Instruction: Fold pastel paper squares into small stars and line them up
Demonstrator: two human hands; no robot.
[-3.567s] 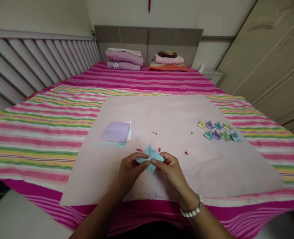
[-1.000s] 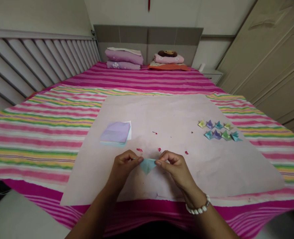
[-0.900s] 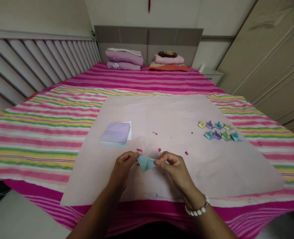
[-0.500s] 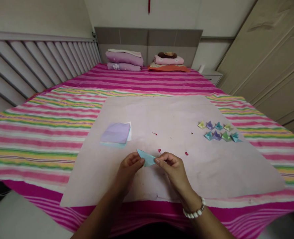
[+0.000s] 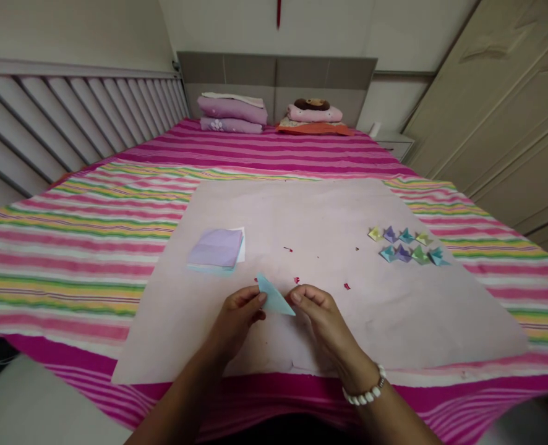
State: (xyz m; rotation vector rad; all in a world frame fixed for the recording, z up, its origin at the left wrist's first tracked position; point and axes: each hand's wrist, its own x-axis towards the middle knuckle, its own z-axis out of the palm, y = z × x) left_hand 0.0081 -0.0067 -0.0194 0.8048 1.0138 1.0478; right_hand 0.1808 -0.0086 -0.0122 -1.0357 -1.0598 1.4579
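A light blue folded paper triangle (image 5: 273, 299) sits between my two hands, just above the big pale pink sheet (image 5: 325, 321) spread on the bed. My left hand (image 5: 237, 318) pinches its left side with curled fingers. My right hand (image 5: 321, 315), with a white bead bracelet on the wrist, pinches its right corner. A stack of square papers (image 5: 216, 249), lilac on top, lies to the left beyond my hands. Several small folded paper pieces (image 5: 408, 245) in pastel colours lie in two rows at the right.
The pink sheet lies on a striped pink, yellow and green bedcover (image 5: 83, 247). Tiny red scraps (image 5: 347, 285) dot the sheet. Folded bedding and pillows (image 5: 232, 112) rest by the headboard. A slatted rail (image 5: 70, 117) runs along the left, wardrobe doors (image 5: 510, 123) along the right.
The blue paper was a wider diamond shape held point-down; it has been turned and flattened into a narrow triangle pointing up-left. Both hands stayed in the same place, still pinching it.
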